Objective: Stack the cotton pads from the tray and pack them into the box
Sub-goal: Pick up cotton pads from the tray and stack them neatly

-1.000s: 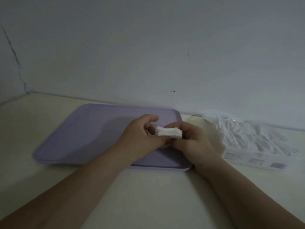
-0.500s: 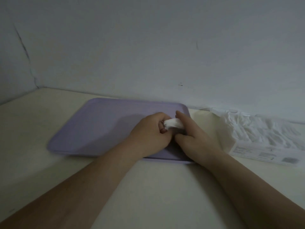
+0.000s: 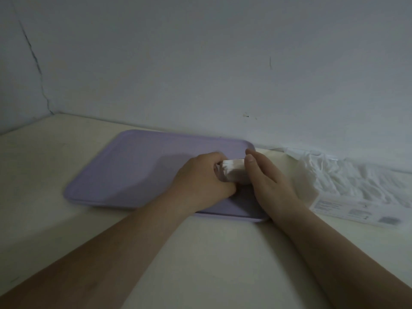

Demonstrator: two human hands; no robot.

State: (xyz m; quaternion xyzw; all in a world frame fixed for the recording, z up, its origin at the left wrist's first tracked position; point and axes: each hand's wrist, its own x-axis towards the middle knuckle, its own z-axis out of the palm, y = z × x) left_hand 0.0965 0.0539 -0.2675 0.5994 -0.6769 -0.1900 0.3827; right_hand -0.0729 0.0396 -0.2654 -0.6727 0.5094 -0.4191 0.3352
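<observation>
A small stack of white cotton pads is held between both hands above the right end of the flat lilac plastic tray, which lies on the cream bench near its back edge, against the wall. The left hand is curled around the stack's left side, fingers clenched onto it. The right hand is laid flatter, with its fingers pressed against the stack's right side; the stack is judged to be squeezed and squared between the two (edges look slightly ragged, though the picture is dim and blurred).

No loose pads are seen on the bare part of the tray, so gathering appears to be finished, unless a few are hidden under the hands. The stacking step is judged to be nearly complete.

Packing is not yet done. To the right of the tray, along the bench's back edge, a crumpled clear plastic wrapper with a printed white label is lying; many white pads seem to be inside it. Whether this is the box cannot be told, and no rigid box is made out. Transfer of the held stack to the right remains.
</observation>
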